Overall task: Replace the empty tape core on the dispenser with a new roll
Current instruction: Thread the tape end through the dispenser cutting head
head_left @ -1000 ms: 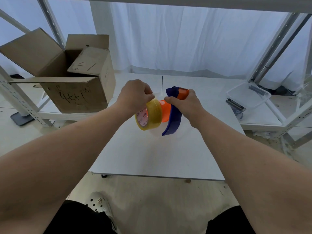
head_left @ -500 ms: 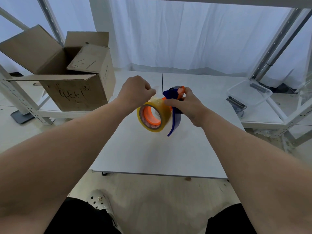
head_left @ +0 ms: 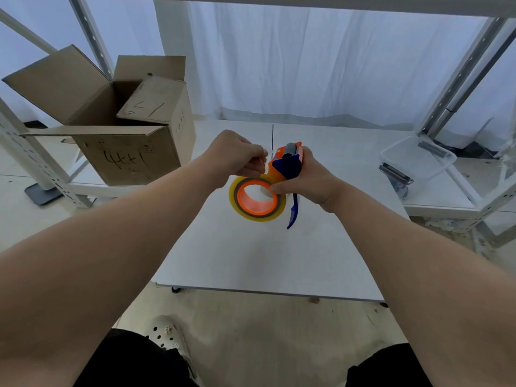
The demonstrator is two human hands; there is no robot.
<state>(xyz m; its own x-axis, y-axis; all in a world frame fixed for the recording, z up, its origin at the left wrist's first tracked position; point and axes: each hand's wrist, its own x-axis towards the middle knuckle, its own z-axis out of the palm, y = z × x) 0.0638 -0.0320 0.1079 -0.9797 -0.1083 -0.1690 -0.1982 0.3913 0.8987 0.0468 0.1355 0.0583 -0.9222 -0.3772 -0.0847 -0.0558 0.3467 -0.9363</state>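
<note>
- White curtains (head_left: pixel 307 65) hang behind a white table (head_left: pixel 251 261) framed by grey metal rack posts (head_left: pixel 458 79). A person stands at the near edge with both bare forearms reaching over it.
- Tape dispenser (head_left: pixel 287 163): orange and blue, held in the air above the middle of the table, not touching it. Its long axis runs roughly up and down. The head with its grey roller is up and away from the person, and the thin blue handle (head_left: pixel 293 213) points down towards the tabletop.
- Tape roll (head_left: pixel 233 196): yellowish, seated on the dispenser's orange hub (head_left: pixel 257 210) at the lower left of the tool. Its open face is turned towards the camera, so its axis points at the viewer.
- Right hand (head_left: pixel 310 180): fingers curled round the dispenser's body, with the thumb lying against the right side of the hub.
- Left hand (head_left: pixel 234 157): fingers curled, with the tips pinched together at the roll's upper rim, just beside the dispenser head. What lies between the fingertips is too small to make out.
- Cardboard box (head_left: pixel 125 152): flaps open, handwriting on its side, on the low shelf to the left.
- Clear plastic tub (head_left: pixel 418 160): on the shelf to the right, well apart from the hands.
- White clog (head_left: pixel 167 333): on the floor below.
</note>
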